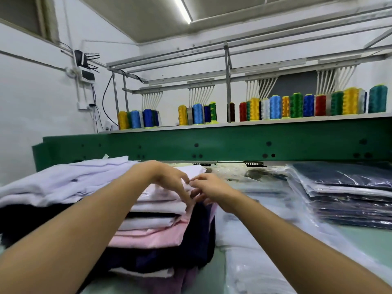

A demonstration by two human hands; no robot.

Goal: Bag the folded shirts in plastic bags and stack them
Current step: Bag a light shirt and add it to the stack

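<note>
– Where's the pile of folded shirts from here?

– Right under the wrists, left of centre on the table: white on top, then pink, then navy. Both hands meet at its right-hand edge, up by the top white shirt.

– What's the left hand doing?

– It's arched over that top shirt, with the fingers bent down along the side of the pile. They touch the cloth. Whether they pinch it, I can't tell, as it's blurred there.

– And the right hand?

– Just beside the left, fingertips nearly touching. Its fingers are curled in against the same edge, narrow rather than spread. Again I can't tell if there's a real grip.

– Anything bagged?

– A stack of bagged shirts, mostly dark, sits well apart on the right. Loose plastic bags lie flat under the right forearm, and thread cones line the shelf behind
</note>
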